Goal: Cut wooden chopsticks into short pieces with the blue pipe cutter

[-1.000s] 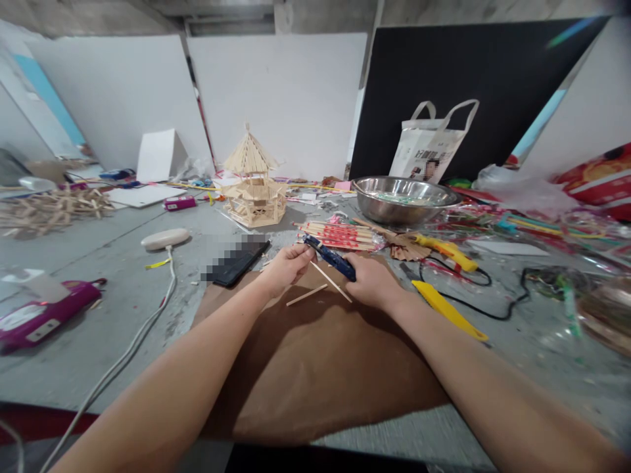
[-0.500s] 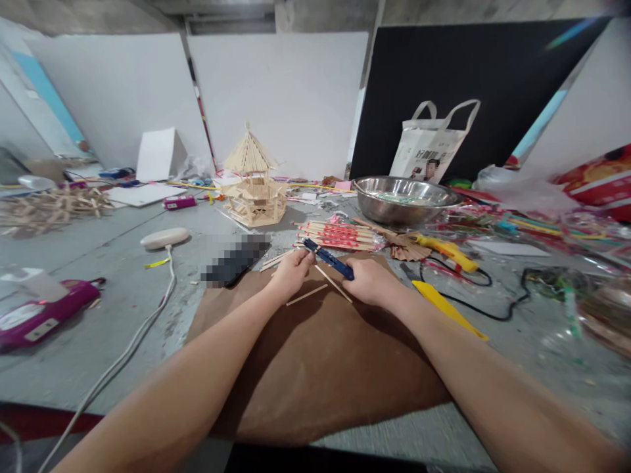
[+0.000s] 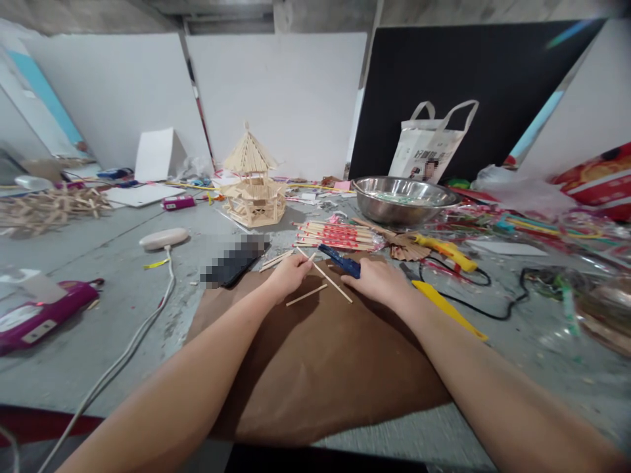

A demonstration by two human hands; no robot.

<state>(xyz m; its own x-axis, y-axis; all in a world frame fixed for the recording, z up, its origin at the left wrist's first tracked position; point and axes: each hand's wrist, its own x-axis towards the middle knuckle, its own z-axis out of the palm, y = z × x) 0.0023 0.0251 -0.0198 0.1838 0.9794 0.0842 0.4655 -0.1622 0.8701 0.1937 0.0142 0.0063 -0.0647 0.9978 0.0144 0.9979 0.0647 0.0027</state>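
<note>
My left hand is closed in a pinch on a short thin wooden stick, whose tip pokes out past the fingers. To its right, my right hand grips a dark blue hand tool; its exact kind is not plain. The tool points up and left, apart from the stick. Between the hands a longer wooden stick lies slanted on a brown sheet. Another stick rests just below it. A few more sticks lie beyond my left hand.
Red-wrapped chopsticks lie ahead, with a stick-built pavilion model behind to the left. A metal bowl, a yellow-handled glue gun and a yellow-handled blade are on the right. A dark phone-like object and white cable lie left.
My right hand has drawn the blue tool slightly right, away from the stick in my left hand. My left hand has barely moved.
</note>
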